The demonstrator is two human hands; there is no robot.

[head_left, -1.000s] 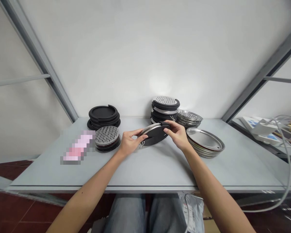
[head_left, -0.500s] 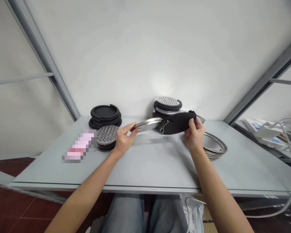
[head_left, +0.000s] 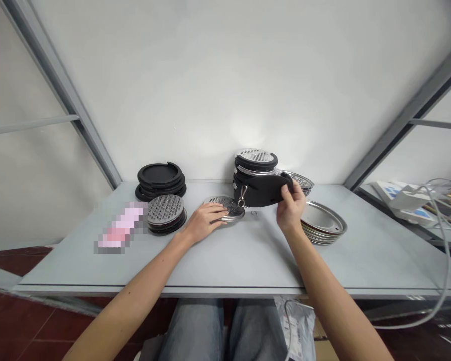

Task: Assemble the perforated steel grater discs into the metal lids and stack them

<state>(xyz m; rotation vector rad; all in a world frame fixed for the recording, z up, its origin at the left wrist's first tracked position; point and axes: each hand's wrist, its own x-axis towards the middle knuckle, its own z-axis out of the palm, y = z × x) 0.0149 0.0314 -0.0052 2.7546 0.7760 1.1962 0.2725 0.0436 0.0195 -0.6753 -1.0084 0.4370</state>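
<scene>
Right hand (head_left: 291,206) grips the black cover (head_left: 265,191) above the table (head_left: 229,263); its dangling metal clip (head_left: 242,195) could snag. Left hand (head_left: 205,220) rests, fingers unclenched, on the perforated metal disc (head_left: 234,205) mid-table; uneven pressure could slide it.

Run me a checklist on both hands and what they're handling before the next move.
1. Right hand gripping the black holder: ok, its edge is pinched between thumb and fingers.
2. Left hand off the perforated metal disc: not ok, fingers lie on it.
3. Disc down on the table: ok, it appears to lie flat.
4. Holder and disc apart: cannot tell, they overlap in this view.
5. Small ring attached to the metal clip: cannot tell.
6. Silver plates stacked: ok, piled on the table beside the right hand.
</scene>
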